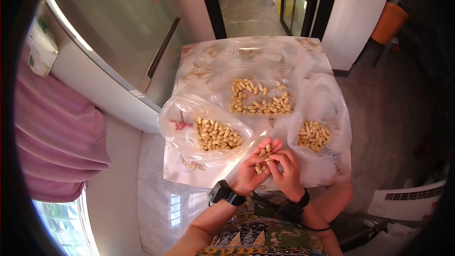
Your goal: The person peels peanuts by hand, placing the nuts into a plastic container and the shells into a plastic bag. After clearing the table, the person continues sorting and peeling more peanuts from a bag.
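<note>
Tan peanuts (259,167) in their shells lie in a person's cupped left hand (248,175), palm up, its fingers (275,144) loosely curled and held close together. Over that palm, the thumb and forefinger of the right hand (287,173) pinch a single peanut (268,159), partly hidden by the fingertips. Just behind the fingers, toward the person's body, a dark strap with a boxy black device (221,191) circles the left wrist, and a black band (304,198) circles the right.

To the left of the fingers, a clear plastic bag (182,137) with red printing lies spread open around a broad heap of peanuts (219,135). To their right, a second plastic bag (334,109) holds a smaller pile (313,135). Straight ahead of the fingertips sits a clear container (229,96), its peanuts (261,109) gathered mostly along the near edge and sides, with its transparent lid (256,53) folded back on the far side. All rest on a pale, brown-patterned table (310,53). Farther out, beyond the left bag, stands a tall refrigerator (113,23); an orange seat (390,22) shows far off to the right.
</note>
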`<state>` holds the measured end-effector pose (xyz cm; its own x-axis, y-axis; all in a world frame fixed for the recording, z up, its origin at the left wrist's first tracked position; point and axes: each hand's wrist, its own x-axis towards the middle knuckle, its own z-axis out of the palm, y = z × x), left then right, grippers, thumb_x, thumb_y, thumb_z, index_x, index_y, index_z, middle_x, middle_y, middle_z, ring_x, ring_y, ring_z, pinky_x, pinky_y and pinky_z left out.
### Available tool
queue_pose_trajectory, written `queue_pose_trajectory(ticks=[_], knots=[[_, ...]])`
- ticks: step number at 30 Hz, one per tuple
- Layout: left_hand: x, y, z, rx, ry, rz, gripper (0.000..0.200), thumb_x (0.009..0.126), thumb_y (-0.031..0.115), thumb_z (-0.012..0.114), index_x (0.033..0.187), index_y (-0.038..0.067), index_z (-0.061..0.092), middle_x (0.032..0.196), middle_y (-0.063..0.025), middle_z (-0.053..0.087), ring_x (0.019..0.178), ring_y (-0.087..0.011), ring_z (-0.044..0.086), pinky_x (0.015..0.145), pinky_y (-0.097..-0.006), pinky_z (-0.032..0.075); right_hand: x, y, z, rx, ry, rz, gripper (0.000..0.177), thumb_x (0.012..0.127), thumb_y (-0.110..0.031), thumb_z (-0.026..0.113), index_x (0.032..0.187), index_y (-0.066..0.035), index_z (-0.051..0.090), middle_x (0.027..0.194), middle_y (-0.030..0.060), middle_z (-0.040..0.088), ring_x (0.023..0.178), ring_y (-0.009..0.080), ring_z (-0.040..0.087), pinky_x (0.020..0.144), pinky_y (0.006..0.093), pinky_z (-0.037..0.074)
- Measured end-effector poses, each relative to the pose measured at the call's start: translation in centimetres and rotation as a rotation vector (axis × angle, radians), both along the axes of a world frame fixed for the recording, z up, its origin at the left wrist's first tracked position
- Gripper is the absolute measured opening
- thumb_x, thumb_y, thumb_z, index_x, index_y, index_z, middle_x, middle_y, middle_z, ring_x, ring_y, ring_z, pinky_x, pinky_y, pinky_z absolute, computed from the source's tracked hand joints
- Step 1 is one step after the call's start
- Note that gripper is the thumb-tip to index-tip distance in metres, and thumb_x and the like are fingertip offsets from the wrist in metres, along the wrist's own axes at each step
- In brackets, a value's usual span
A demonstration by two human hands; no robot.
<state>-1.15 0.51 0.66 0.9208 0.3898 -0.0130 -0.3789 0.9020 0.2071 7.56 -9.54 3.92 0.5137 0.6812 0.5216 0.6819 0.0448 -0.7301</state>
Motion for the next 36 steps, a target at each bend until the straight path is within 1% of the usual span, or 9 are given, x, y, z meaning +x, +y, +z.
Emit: queue_pose_trajectory(ticks=[6,7,8,10,11,17,25,31,36], knots=[[-1.6,0.0,0.4,-0.276,0.057,-0.073,0.029,0.1,0.018,0.045,0.124,0.004,0.054,0.126,-0.013,0.059,0.119,-0.0265,0.053,0.101,-0.0379,0.044,-0.3,-1.0,2.5,0.073,0.116,0.004,0.014,0.084,-0.004,0.066,0.098,-0.002,0.061,0.095,0.0117,0.061,0.078,0.0239,0.061,0.069,0.0321,0.05],[-1.9,-0.6,4.4,-0.201,0.4,-0.034,0.027,0.102,0.029,0.045,0.108,0.006,0.058,0.097,-0.0061,0.062,0.079,-0.016,0.059,0.068,-0.0268,0.051,-0.3,-1.2,3.2,0.111,0.121,0.021,0.015,0.085,-0.003,0.065,0.098,-0.001,0.06,0.096,0.0131,0.062,0.08,0.0242,0.061,0.071,0.0314,0.05],[-2.9,-0.6,5.3,-0.206,0.404,-0.035,0.027,0.102,0.029,0.045,0.108,0.006,0.058,0.097,-0.0061,0.062,0.079,-0.016,0.059,0.068,-0.0268,0.051,-0.4,-1.2,3.7,0.106,0.125,0.019,0.015,0.085,-0.003,0.065,0.098,-0.001,0.06,0.096,0.0131,0.062,0.08,0.0242,0.061,0.071,0.0314,0.05],[-5.4,0.0,6.8,-0.032,0.188,-0.247,0.027,0.103,0.031,0.044,0.096,0.007,0.055,0.079,-0.0008,0.051,0.056,-0.0077,0.041,0.045,-0.0195,0.034,-0.2,-0.9,4.5,0.14,0.26,0.052,0.012,0.086,-0.001,0.063,0.098,-0.001,0.06,0.096,0.0133,0.062,0.08,0.024,0.061,0.071,0.0307,0.05],[-6.6,-0.3,8.4,0.203,0.378,-0.175,0.031,0.103,0.034,0.042,0.089,0.008,0.051,0.072,0.0019,0.042,0.05,-0.0046,0.028,0.041,-0.0185,0.021,0.1,-0.5,5.1,0.11,0.229,0.08,0.012,0.088,-0.001,0.061,0.1,-0.001,0.058,0.096,0.0132,0.062,0.078,0.0233,0.062,0.069,0.0316,0.05],[-11.3,4.1,10.8,1.412,1.018,0.277,0.033,0.097,0.016,0.054,0.128,0.003,0.053,0.067,-0.004,0.056,0.06,-0.0135,0.056,0.06,-0.0277,0.046,0.1,4.1,6.7,-0.072,0.049,0.352,0.012,0.091,-0.006,0.06,0.099,-0.001,0.053,0.105,0.0145,0.062,0.073,0.0292,0.063,0.063,0.0361,0.05],[-14.5,5.4,7.9,1.465,1.164,0.092,0.019,0.094,0.014,0.056,0.111,0.005,0.058,0.066,-0.0071,0.059,0.059,-0.0167,0.056,0.058,-0.0294,0.045,0.0,4.3,5.6,-0.299,-0.051,0.327,0.011,0.09,-0.01,0.058,0.096,-0.003,0.051,0.081,0.0125,0.06,0.072,0.0333,0.06,0.062,0.0407,0.047],[-14.9,5.9,8.9,1.316,1.032,0.112,0.026,0.093,0.011,0.055,0.119,0.008,0.056,0.062,-0.0055,0.056,0.057,-0.0136,0.055,0.056,-0.0295,0.043,0.0,3.8,5.2,-0.351,-0.086,0.332,0.012,0.089,-0.01,0.06,0.093,-0.004,0.051,0.08,0.0119,0.059,0.072,0.0321,0.059,0.061,0.0409,0.047],[-13.9,7.9,11.1,1.632,1.172,0.045,0.042,0.092,0.012,0.056,0.133,0.014,0.049,0.059,-0.0091,0.055,0.054,-0.0227,0.057,0.055,-0.0336,0.044,-1.2,5.4,7.1,-0.126,-0.184,0.31,0.012,0.085,-0.006,0.063,0.091,-0.004,0.052,0.082,0.0103,0.058,0.077,0.0306,0.058,0.065,0.0403,0.047]])
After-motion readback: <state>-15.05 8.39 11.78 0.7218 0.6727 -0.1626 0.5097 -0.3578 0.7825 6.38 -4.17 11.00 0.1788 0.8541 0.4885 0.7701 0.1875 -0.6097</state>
